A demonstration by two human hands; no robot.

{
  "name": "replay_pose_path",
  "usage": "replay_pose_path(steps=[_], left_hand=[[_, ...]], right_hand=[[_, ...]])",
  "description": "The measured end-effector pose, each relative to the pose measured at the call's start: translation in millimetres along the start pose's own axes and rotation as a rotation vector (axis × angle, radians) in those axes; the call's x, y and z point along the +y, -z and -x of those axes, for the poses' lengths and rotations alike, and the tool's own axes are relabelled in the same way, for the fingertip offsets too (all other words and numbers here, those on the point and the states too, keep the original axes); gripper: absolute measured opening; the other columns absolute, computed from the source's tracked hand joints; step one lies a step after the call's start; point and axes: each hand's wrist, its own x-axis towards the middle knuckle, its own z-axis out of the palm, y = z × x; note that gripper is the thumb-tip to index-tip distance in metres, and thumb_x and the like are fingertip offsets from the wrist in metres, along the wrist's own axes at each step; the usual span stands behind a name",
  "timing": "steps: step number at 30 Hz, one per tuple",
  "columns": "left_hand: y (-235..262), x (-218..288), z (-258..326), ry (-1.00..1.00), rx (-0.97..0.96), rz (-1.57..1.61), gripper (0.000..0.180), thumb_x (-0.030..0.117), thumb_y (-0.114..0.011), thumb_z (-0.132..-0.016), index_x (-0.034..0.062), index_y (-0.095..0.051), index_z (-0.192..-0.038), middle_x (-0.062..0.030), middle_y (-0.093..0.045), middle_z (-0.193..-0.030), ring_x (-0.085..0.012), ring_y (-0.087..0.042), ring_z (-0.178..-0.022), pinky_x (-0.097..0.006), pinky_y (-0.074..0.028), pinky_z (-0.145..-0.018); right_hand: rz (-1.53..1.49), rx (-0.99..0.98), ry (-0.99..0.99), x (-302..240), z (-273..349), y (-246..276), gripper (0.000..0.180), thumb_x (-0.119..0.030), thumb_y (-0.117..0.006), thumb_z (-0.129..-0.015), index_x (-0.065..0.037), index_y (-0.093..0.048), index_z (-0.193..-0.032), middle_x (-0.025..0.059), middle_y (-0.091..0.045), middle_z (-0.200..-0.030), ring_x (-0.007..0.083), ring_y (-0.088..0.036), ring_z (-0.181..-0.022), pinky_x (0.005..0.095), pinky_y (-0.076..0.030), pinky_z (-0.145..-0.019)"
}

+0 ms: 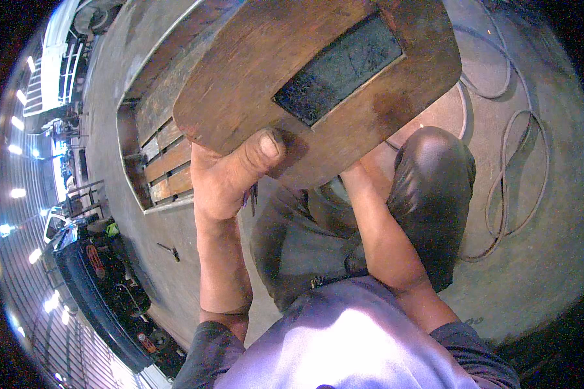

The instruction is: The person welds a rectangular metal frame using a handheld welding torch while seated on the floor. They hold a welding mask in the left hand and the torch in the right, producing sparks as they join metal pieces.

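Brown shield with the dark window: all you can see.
The brown shield looks like a wooden board with rounded corners, worn and stained, with a dark, mottled rectangular window set in it. It is tilted, above the dark trousers, its top cut off by the picture edge. The left hand grips its lower left edge, thumb over its surface. The right forearm runs behind it; that hand is hidden.

A smooth grey floor (428, 353) carries a looped, pale thin cable (549, 155). A grey-edged, brown-slatted rectangular frame (131, 129) and small dark slender object (169, 251) rest there.

A scuffed brown shield (259, 81) with a dark window (339, 69) is held aslant.
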Motion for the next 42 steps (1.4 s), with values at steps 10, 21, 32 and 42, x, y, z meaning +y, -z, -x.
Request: replay_pose_path(steps=[10,21,32,42], left_hand=[[9.2,-7.0,0.2,-0.007,-0.037,0.006,0.064,0.028,-0.087,-0.071,-0.0002,-0.059,-0.120,-0.0087,-0.066,-0.105,-0.0206,-0.063,-0.095,-0.034,-0.051,-0.082],[3.1,-2.1,2.9,0.071,-0.063,0.064,0.059,0.025,-0.086,-0.073,0.0000,-0.059,-0.119,-0.0073,-0.066,-0.103,-0.0194,-0.062,-0.091,-0.033,-0.051,-0.078],[1.2,1.3,4.4,-0.064,-0.026,0.077,0.064,0.026,-0.086,-0.073,-0.0011,-0.057,-0.123,-0.0094,-0.065,-0.108,-0.0208,-0.061,-0.101,-0.034,-0.049,-0.086],[46.0,-8.7,-12.0,-0.239,0.260,0.237,0.047,0.027,-0.069,-0.088,0.0013,-0.053,-0.124,-0.0095,-0.063,-0.102,-0.0241,-0.061,-0.092,-0.041,-0.051,-0.083]], right_hand=[[0.019,-0.007,0.016,3.0,-1.0,0.5,0.028,-0.032,-0.053,-0.093,-0.005,-0.056,-0.101,0.0071,-0.057,-0.068,0.0188,-0.058,-0.053,0.0327,-0.049,-0.048],[0.042,-0.001,0.051,7.5,-3.6,-2.2,0.029,-0.032,-0.053,-0.093,-0.004,-0.057,-0.102,0.0073,-0.058,-0.067,0.0194,-0.057,-0.051,0.0332,-0.049,-0.048],[0.071,0.020,0.145,19.9,-3.0,5.9,0.030,-0.031,-0.053,-0.093,-0.004,-0.057,-0.103,0.0076,-0.059,-0.066,0.0200,-0.057,-0.050,0.0337,-0.049,-0.048],[0.008,-0.045,-0.034,-10.4,0.6,-17.0,0.027,-0.032,-0.051,-0.092,-0.005,-0.056,-0.093,0.0062,-0.054,-0.061,0.0178,-0.054,-0.047,0.0330,-0.046,-0.044]])
